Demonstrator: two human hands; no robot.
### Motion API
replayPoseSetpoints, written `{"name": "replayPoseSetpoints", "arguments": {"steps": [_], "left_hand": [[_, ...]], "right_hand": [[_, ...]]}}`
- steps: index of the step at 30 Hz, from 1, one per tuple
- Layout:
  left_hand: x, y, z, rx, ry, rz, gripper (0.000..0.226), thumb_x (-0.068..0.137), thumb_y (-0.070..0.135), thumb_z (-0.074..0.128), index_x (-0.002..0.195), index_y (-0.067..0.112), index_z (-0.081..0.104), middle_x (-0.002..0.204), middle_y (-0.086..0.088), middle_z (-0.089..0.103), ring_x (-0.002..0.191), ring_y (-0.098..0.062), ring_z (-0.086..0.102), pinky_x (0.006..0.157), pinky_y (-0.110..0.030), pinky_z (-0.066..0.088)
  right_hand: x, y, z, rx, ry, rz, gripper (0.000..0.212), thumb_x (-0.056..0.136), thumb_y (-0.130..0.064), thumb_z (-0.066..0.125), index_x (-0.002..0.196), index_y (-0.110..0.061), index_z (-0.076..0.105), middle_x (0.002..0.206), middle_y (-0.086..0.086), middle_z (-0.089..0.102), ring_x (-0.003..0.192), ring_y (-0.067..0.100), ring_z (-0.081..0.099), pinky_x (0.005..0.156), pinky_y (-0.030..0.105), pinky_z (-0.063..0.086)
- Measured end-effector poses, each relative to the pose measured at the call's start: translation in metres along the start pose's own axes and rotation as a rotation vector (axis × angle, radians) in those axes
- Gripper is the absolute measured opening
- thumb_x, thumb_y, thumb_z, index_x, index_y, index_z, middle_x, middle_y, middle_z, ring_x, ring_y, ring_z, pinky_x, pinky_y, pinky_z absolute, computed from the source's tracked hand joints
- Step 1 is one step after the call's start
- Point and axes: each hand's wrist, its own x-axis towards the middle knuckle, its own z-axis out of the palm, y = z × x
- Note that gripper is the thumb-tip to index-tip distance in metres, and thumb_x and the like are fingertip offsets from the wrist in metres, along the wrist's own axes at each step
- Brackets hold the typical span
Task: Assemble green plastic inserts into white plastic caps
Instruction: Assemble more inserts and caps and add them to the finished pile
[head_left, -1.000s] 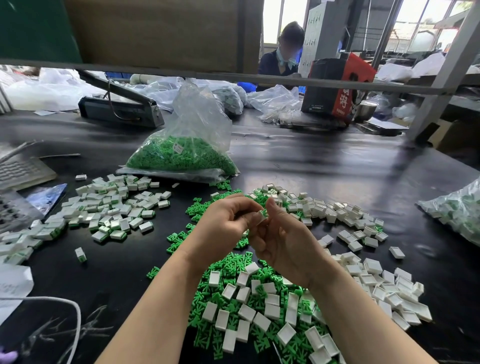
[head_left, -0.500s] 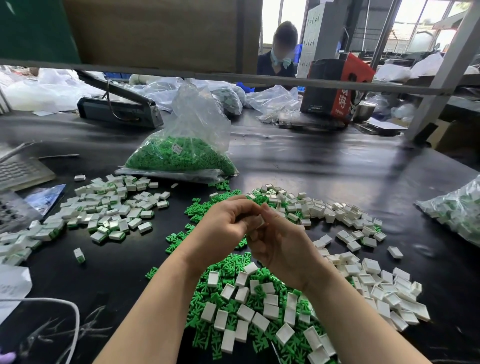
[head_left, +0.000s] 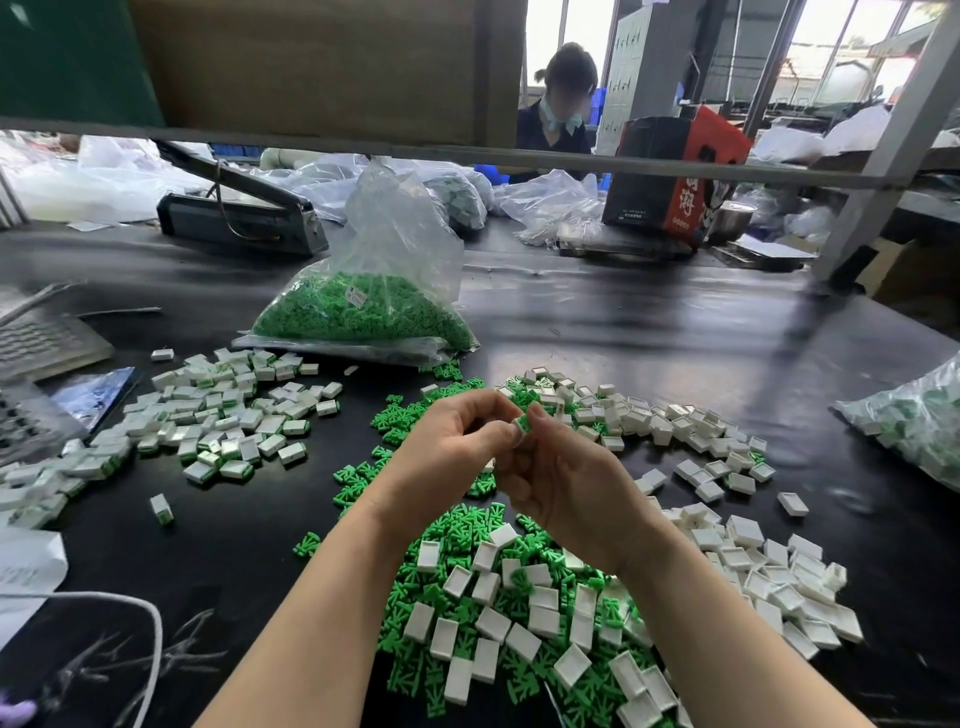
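- Head view: a green insert (head_left: 523, 425) seated in a small white cap is held above the black table (head_left: 649, 332), between the two hands at centre frame.
- Left hand (head_left: 449, 452): forearm enters from bottom left; fingers curled, thumb and fingertips pinching the cap-and-insert piece from its left side.
- Right hand (head_left: 563, 486): forearm enters from bottom right; back of the hand faces the camera, fingers curled, thumb tip pressed on the piece from the right. Both hands touch each other at the fingertips.
- Directly below the hands: a mixed pile of loose green inserts (head_left: 467, 525) with empty white caps (head_left: 524, 639) lying on top.
- Right of the hands: a wide scatter of further empty white caps (head_left: 769, 566), running toward the near right table edge.
- Left of the hands: a separate heap of assembled caps (head_left: 223, 421) showing green at their ends; bare table surface lies between this heap and the hands.
- Behind the hands: a clear plastic bag of green inserts (head_left: 363, 312), upright and open at the top, with bare table to its right.
- Far right edge: another bag of parts (head_left: 919, 421), partly cut off.
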Motion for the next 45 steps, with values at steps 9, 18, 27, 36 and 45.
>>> {"name": "replayPoseSetpoints", "arguments": {"steps": [9, 18, 27, 36, 45], "left_hand": [[0.0, 0.002, 0.003, -0.011, 0.038, 0.001, 0.01, 0.071, 0.017, 0.051, 0.07, 0.014, 0.061, 0.055, 0.007, 0.054, 0.052, -0.004, 0.048, 0.055, -0.013, 0.041], [0.002, 0.001, 0.008, -0.072, 0.057, -0.021, 0.016, 0.069, 0.013, 0.052, 0.073, -0.002, 0.056, 0.06, -0.017, 0.057, 0.055, -0.024, 0.057, 0.059, -0.034, 0.048], [0.002, -0.002, 0.014, -0.104, 0.098, -0.013, 0.008, 0.069, 0.014, 0.052, 0.065, 0.007, 0.054, 0.057, -0.01, 0.048, 0.054, -0.02, 0.048, 0.054, -0.027, 0.043], [0.004, -0.004, 0.012, -0.087, 0.087, -0.026, 0.011, 0.068, 0.018, 0.052, 0.057, 0.02, 0.052, 0.056, -0.004, 0.046, 0.056, -0.019, 0.043, 0.055, -0.032, 0.039], [0.004, -0.004, 0.009, -0.126, 0.089, -0.089, 0.011, 0.07, 0.017, 0.052, 0.059, 0.015, 0.05, 0.051, 0.001, 0.049, 0.047, -0.014, 0.045, 0.047, -0.02, 0.039]], "right_hand": [[0.001, 0.001, 0.0, -0.123, 0.031, -0.033, 0.039, 0.092, -0.041, 0.053, 0.1, -0.003, 0.058, 0.081, 0.009, 0.048, 0.069, 0.015, 0.043, 0.065, 0.027, 0.029], [0.002, 0.002, -0.003, -0.291, 0.026, -0.111, 0.041, 0.093, -0.047, 0.049, 0.097, -0.008, 0.06, 0.068, -0.007, 0.048, 0.061, 0.008, 0.039, 0.057, 0.026, 0.027], [0.003, 0.004, -0.003, -0.207, 0.045, -0.134, 0.061, 0.085, -0.05, 0.059, 0.11, 0.006, 0.059, 0.084, 0.01, 0.045, 0.078, 0.026, 0.033, 0.065, 0.03, 0.028], [0.003, 0.007, 0.003, -0.154, 0.104, -0.114, 0.071, 0.076, -0.052, 0.065, 0.108, 0.01, 0.058, 0.105, 0.014, 0.046, 0.099, 0.029, 0.03, 0.079, 0.04, 0.027], [0.006, 0.007, 0.001, -0.307, 0.086, -0.067, 0.048, 0.093, -0.057, 0.044, 0.077, -0.016, 0.063, 0.062, -0.003, 0.049, 0.054, 0.007, 0.04, 0.051, 0.015, 0.038]]}}
